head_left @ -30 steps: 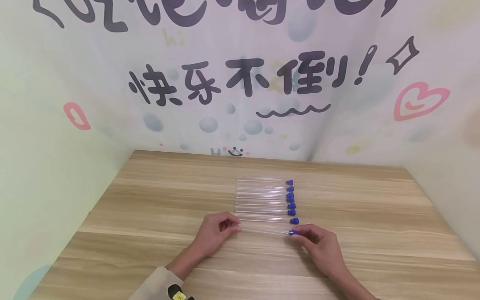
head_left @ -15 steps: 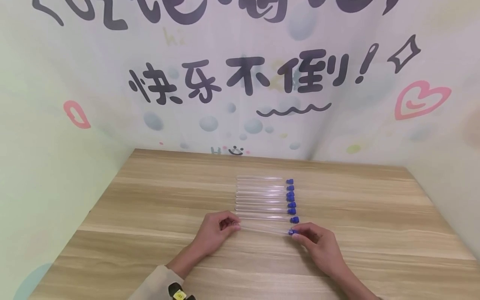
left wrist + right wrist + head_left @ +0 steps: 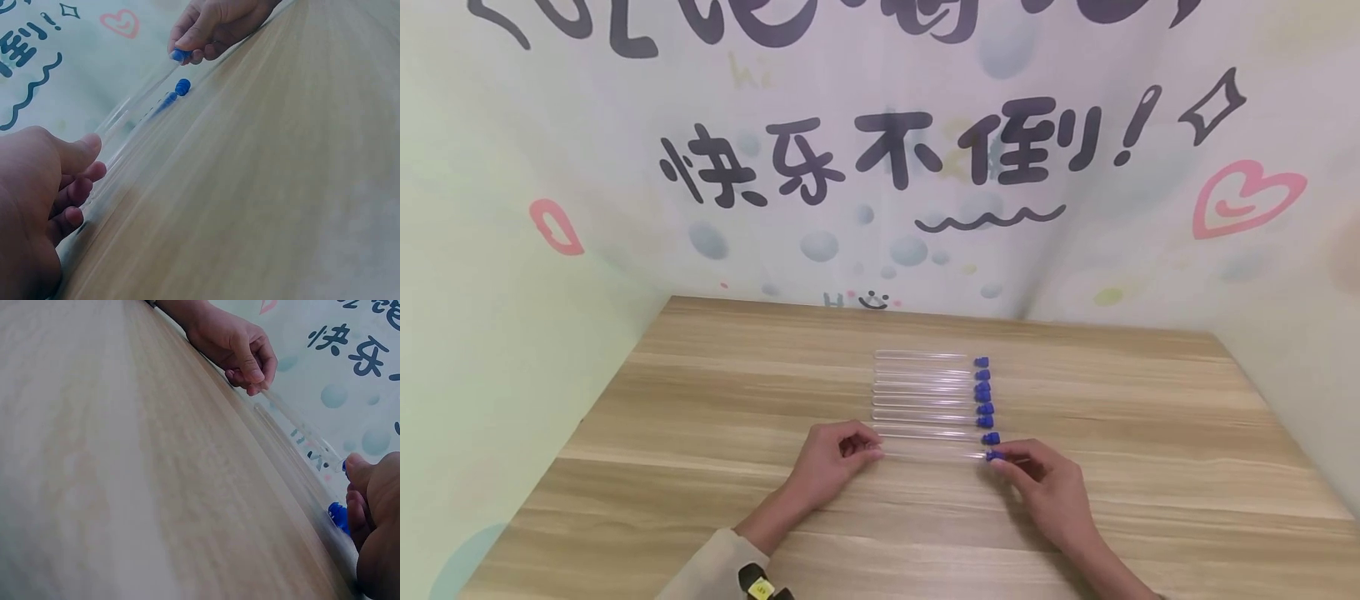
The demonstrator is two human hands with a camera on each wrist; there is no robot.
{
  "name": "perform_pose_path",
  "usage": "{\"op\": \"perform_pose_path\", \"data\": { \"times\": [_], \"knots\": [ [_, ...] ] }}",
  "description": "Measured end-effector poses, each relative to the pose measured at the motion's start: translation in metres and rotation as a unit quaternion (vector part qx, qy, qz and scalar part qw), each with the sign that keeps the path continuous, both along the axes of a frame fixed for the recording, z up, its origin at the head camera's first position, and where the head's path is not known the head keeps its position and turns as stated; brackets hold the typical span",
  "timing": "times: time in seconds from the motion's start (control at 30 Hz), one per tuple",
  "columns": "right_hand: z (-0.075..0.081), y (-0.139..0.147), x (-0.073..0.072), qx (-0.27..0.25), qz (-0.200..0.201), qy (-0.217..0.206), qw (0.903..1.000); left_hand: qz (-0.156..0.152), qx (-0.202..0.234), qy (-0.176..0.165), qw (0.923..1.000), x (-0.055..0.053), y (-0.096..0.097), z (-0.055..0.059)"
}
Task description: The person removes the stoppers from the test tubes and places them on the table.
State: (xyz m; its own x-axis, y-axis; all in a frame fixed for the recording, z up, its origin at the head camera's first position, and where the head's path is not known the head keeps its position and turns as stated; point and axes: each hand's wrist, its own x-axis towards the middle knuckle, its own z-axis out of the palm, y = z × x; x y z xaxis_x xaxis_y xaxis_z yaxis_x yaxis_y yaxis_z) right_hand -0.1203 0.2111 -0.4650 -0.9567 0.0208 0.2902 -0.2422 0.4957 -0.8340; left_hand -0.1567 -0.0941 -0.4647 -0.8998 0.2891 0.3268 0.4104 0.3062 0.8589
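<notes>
A clear test tube [image 3: 934, 455] is held level between both hands, a little above the table. My left hand [image 3: 831, 462] pinches its rounded end between thumb and fingers. At the tube's mouth, my right hand [image 3: 1051, 493] pinches a blue stopper [image 3: 995, 456], which the right wrist view shows partly covered by the thumb. How deep the stopper sits in the mouth is hard to tell. Just behind lies another test tube [image 3: 925, 432] with its own blue stopper [image 3: 991, 438] at the right end.
Several more clear test tubes [image 3: 921, 402] lie parallel on the wooden table [image 3: 700, 400], blue stoppers [image 3: 982, 392] lined up at their right ends. A printed cloth [image 3: 820, 167] hangs behind the table. A black band with a yellow label [image 3: 761, 589] sits on the left sleeve.
My right hand has shifted slightly right and away from me with the stopper, so the tube now lies straighter. My left hand has stayed nearly still.
</notes>
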Motion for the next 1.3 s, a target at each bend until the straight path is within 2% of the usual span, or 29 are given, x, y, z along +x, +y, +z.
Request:
{"op": "perform_pose_path", "data": {
  "times": [0.17,0.57,0.73,1.0,1.3],
  "knots": [
    [-0.0007,0.0053,-0.0020,0.016,-0.011,0.018,0.9996,0.012,-0.008,0.015,0.9998,-0.0009,0.0010,0.0008],
    [-0.0024,0.0081,-0.0046,0.095,-0.028,0.011,0.9950,0.015,-0.023,0.014,0.9995,-0.0023,0.0017,0.0020],
    [-0.0027,0.0080,-0.0060,0.096,-0.028,0.008,0.9950,0.012,-0.032,0.019,0.9992,-0.0041,0.0013,0.0016],
    [-0.0044,0.0092,-0.0070,0.103,-0.025,-0.001,0.9944,0.019,-0.076,0.004,0.9969,-0.0065,0.0029,-0.0004],
    [-0.0037,0.0079,-0.0058,0.102,-0.010,0.041,0.9939,0.030,-0.084,0.002,0.9960,-0.0038,0.0048,-0.0010]
  ]
}}
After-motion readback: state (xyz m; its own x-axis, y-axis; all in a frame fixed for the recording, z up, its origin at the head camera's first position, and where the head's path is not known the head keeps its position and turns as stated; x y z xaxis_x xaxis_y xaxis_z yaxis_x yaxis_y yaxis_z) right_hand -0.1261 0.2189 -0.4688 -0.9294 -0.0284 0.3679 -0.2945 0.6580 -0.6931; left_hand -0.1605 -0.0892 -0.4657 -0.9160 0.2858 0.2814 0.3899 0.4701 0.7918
